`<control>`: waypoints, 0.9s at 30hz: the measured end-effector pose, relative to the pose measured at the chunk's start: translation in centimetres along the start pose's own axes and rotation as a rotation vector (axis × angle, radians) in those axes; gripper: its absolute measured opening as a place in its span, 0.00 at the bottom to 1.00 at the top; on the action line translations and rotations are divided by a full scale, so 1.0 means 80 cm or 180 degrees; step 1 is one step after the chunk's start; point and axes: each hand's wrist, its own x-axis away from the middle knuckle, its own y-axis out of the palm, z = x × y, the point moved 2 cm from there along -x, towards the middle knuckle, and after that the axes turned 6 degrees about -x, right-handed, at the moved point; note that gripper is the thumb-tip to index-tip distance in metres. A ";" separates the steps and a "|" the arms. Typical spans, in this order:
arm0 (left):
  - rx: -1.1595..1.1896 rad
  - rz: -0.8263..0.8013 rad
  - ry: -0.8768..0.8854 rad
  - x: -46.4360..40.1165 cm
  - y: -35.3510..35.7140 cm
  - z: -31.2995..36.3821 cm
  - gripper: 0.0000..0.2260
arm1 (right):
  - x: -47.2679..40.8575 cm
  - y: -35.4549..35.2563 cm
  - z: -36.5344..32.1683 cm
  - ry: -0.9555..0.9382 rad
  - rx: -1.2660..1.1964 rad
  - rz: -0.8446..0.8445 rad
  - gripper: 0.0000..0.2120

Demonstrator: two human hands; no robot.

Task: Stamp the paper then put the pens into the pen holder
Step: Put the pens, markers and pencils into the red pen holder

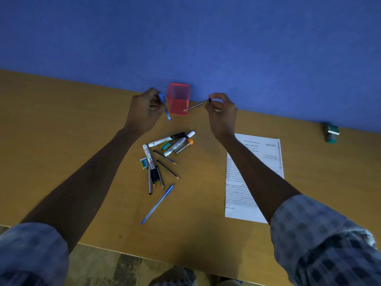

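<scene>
Both hands hover at the red pen holder point(178, 99) by the wall. Left hand point(144, 112) pinches a blue pen point(166, 108) upright beside it; right hand point(221, 112) pinches a pencil point(194, 105) angled toward its mouth, apparently ready to drop. More pens point(162, 159) lie scattered nearer; the paper point(268, 153) and stamp point(331, 133) sit far right.

Right forearm covers the left strip of the paper point(255, 176); its print too small to read. Stamp point(331, 133) at far right blurred. Marker labels in the pile point(162, 157) illegible. Sleeves cut off at bottom edge.
</scene>
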 end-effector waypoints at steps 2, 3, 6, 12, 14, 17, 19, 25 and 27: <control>0.0043 0.0135 0.0079 -0.019 -0.002 0.002 0.08 | -0.015 0.006 -0.004 -0.0202 0.0218 0.0004 0.05; 0.0046 0.0208 0.0115 -0.028 -0.003 0.004 0.07 | -0.022 0.010 -0.007 -0.0280 0.0343 -0.0003 0.05; 0.0131 0.0324 0.0234 -0.053 -0.001 0.008 0.05 | -0.040 0.020 -0.009 -0.0462 0.0663 -0.0048 0.04; -0.0021 0.0360 0.0252 -0.089 0.020 -0.005 0.04 | -0.063 0.043 -0.004 -0.0652 0.1037 -0.0108 0.03; -0.0117 0.0319 0.0157 -0.095 0.030 -0.016 0.06 | -0.068 0.050 0.002 -0.0579 0.1150 -0.0154 0.03; -0.0201 0.0158 0.0074 -0.100 0.044 -0.028 0.05 | -0.073 0.061 0.014 -0.0437 0.1420 -0.0222 0.04; -0.0240 0.0076 0.0015 -0.100 0.051 -0.035 0.04 | -0.075 0.066 0.017 -0.0349 0.1535 -0.0247 0.05; -0.0534 -0.0089 -0.0293 -0.100 0.064 -0.047 0.07 | -0.079 0.079 0.026 -0.0259 0.1877 -0.0476 0.09; -0.0688 -0.0086 -0.0342 -0.100 0.066 -0.049 0.07 | -0.080 0.083 0.030 -0.0206 0.1899 -0.0549 0.09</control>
